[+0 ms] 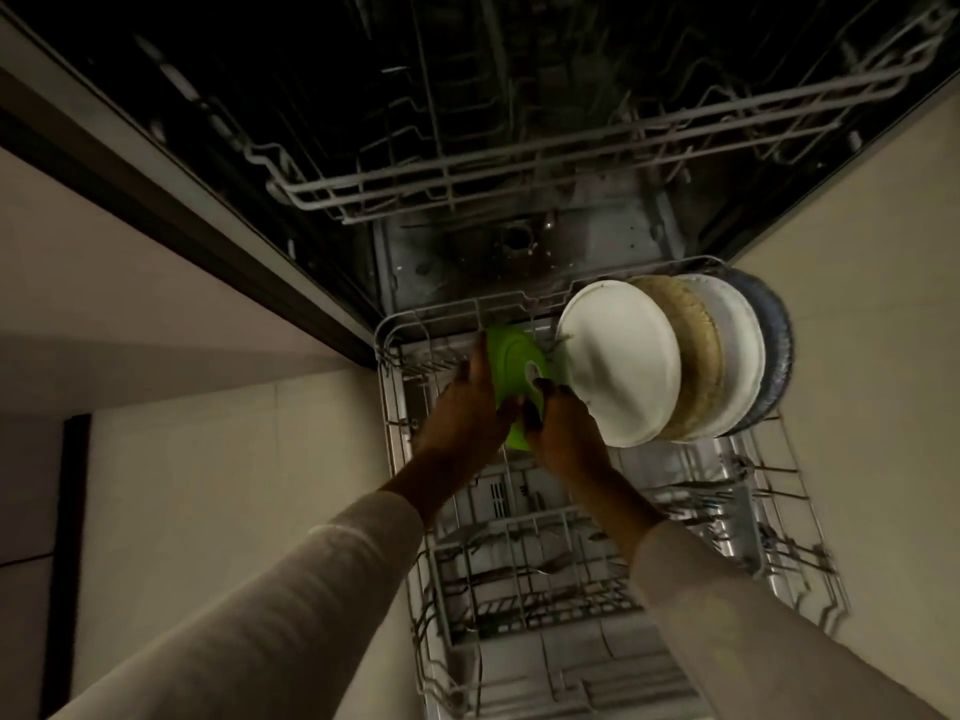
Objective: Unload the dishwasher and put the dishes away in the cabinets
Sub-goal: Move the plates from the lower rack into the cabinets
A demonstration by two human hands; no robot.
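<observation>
A green cutting board [514, 363] with a hole in it stands on edge at the far left of the pulled-out lower rack [395, 459]. My left hand [462, 413] grips its left side and my right hand [563, 428] grips its right edge near the hole. Just right of it, several plates stand on edge in the rack: a white plate [623, 361] in front, a tan plate [701, 366], another white plate [743, 356] and a dark blue plate [776, 350] behind.
The upper rack [467, 184] sits inside the dark dishwasher tub. Cutlery [691, 504] lies in the lower rack's near right part. The open door lies beneath the rack. Light cabinet fronts [182, 459] flank both sides.
</observation>
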